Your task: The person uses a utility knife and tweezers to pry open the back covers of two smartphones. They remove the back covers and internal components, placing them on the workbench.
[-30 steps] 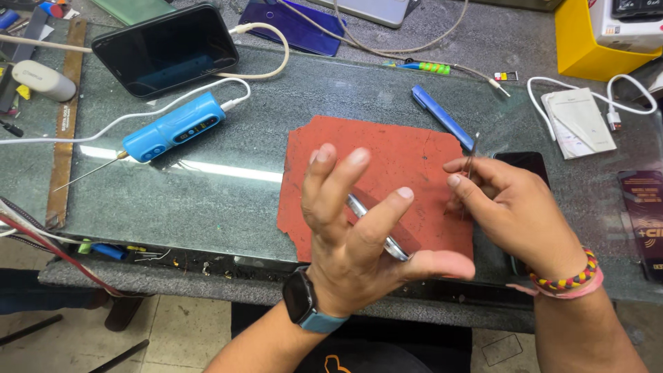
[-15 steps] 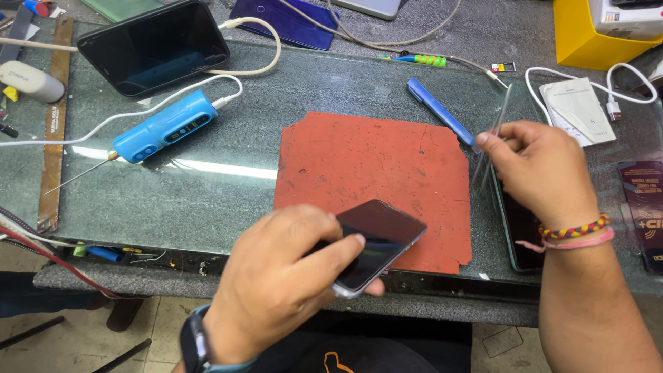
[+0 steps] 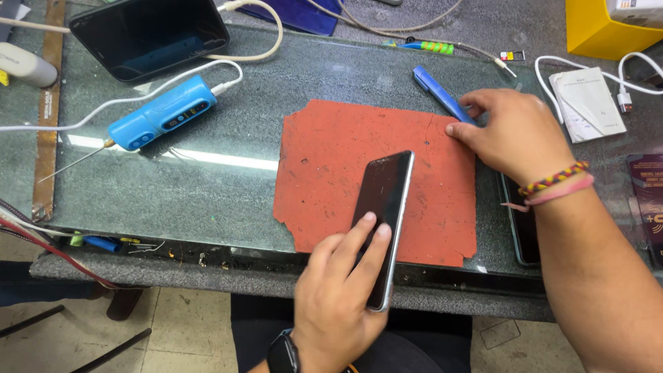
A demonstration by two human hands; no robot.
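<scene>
My left hand [image 3: 338, 297] grips a dark smartphone [image 3: 384, 207] by its near end, screen up, with two fingers lying on the glass. The phone stretches lengthwise over a worn red mat [image 3: 331, 159] on the glass-topped bench. My right hand [image 3: 518, 131], with beaded bracelets at the wrist, rests at the mat's far right corner. Its thumb and fingers pinch the near end of a blue pry tool [image 3: 431, 84] that lies on the glass. A second dark phone [image 3: 521, 231] sits on the bench, partly hidden under my right wrist.
A blue handheld tool with a needle tip [image 3: 162, 114] and white cable lies at the left. A black tablet [image 3: 148, 31] is at the back left, a yellow box [image 3: 608, 31] at the back right, and a white booklet [image 3: 587, 103] with cables beside it.
My left hand has turned the phone lengthwise and brought it over the mat. My right hand has moved left and down onto the blue pry tool.
</scene>
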